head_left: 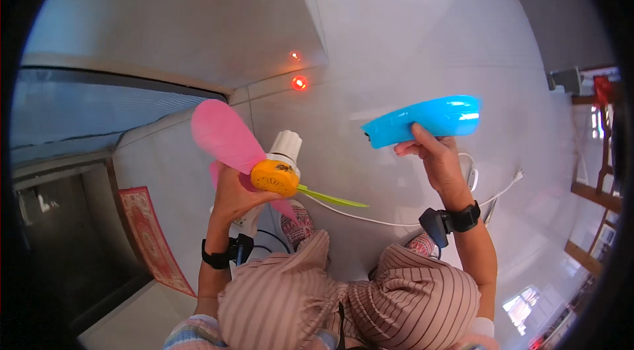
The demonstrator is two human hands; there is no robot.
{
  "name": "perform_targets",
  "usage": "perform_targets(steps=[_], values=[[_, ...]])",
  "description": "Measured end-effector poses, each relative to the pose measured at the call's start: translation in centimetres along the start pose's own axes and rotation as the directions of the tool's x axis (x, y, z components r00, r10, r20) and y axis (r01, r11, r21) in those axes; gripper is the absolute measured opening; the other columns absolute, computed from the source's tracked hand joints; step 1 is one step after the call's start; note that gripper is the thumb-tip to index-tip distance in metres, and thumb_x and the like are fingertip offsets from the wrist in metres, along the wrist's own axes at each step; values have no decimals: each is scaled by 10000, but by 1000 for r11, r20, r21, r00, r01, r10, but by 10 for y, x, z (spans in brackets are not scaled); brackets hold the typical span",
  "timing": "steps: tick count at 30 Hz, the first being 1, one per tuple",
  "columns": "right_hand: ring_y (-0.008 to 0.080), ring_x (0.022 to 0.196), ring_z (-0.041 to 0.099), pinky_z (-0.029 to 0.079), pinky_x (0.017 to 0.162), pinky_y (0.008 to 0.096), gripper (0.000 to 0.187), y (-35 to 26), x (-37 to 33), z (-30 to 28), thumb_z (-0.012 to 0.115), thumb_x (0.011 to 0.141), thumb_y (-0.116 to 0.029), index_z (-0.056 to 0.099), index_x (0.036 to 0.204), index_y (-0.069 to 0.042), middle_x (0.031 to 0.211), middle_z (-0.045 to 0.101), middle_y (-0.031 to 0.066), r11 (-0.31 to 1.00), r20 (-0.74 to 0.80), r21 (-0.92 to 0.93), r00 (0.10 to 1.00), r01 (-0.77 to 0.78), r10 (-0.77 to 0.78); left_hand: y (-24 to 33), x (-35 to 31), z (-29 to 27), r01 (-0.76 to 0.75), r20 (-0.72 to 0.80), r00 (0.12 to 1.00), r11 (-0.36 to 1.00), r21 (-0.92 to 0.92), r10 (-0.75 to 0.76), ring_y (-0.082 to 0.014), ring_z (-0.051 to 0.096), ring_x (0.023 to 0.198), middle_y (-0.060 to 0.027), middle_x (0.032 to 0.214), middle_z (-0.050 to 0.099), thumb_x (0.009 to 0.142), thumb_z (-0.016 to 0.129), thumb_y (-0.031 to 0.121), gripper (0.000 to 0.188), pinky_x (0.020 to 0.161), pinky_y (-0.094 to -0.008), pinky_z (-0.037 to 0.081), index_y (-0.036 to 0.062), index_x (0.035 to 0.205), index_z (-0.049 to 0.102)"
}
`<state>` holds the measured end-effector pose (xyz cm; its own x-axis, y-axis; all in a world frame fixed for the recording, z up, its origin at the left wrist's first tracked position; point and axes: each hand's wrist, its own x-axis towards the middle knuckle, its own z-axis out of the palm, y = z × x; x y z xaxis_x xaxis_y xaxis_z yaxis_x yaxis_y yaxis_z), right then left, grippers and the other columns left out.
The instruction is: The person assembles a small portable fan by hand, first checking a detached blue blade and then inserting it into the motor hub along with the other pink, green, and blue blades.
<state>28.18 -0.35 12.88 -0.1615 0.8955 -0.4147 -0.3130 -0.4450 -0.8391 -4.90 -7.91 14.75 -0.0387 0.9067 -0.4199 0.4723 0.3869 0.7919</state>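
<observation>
My left hand (232,197) is closed around a small fan at its blades, beside the yellow hub (275,178). A broad pink blade (224,132) points up and left from the hub, and more pink shows behind my fingers. On the right side a thin green blade (333,199) sticks out, seen nearly edge-on. Behind the hub is the fan's white motor housing (286,145). Off to the right, apart from the fan, my right hand (439,162) grips a loose, glossy blue fan blade (426,120) with the thumb on its near face.
A white cord (370,220) runs along the pale tiled floor (396,39) to a plug (518,174). My striped trousers (284,294) fill the near side. A red patterned mat (153,238) lies left, by a dark opening. A red light (300,82) glows ahead; wooden furniture (591,195) stands right.
</observation>
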Motion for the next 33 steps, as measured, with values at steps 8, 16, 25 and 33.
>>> perform_targets(steps=[8, 16, 25, 33], values=[[204, 751, 651, 555, 686, 313, 285, 25, 70, 52, 626, 837, -174, 550, 1036, 16, 891, 639, 119, 989, -39, -145, 999, 12, -18, -39, 5, -17, -70, -171, 981, 986, 149, 95, -255, 521, 958, -72, 970, 600, 488, 836, 375, 659, 915, -398, 296, 67, 1010, 580], [240, 808, 647, 559, 701, 313, 337, 88, 119, 76, 639, 830, -162, 515, 1083, 23, 966, 611, 136, 975, -100, 198, 987, -102, 124, -36, 16, -1, -22, -197, 977, 963, 267, 77, -258, 528, 967, -67, 975, 603, 509, 813, 419, 660, 937, -409, 261, 90, 1032, 580], [243, 915, 612, 537, 777, 347, 315, 123, 150, 90, 602, 862, -144, 479, 1121, -14, 1050, 578, 115, 907, -66, 348, 958, -239, 278, -33, 11, 2, 162, -334, 941, 934, 318, -49, -258, 532, 952, -84, 945, 618, 490, 811, 386, 637, 929, -409, 261, 80, 1008, 599], [227, 865, 623, 543, 738, 334, 303, 130, 152, 81, 609, 860, -163, 505, 1101, -12, 1000, 596, 110, 919, -55, 333, 968, -212, 244, -25, 10, 3, 214, -288, 949, 934, 286, -129, -276, 507, 941, -96, 946, 615, 482, 798, 352, 642, 915, -389, 269, 83, 1029, 599]])
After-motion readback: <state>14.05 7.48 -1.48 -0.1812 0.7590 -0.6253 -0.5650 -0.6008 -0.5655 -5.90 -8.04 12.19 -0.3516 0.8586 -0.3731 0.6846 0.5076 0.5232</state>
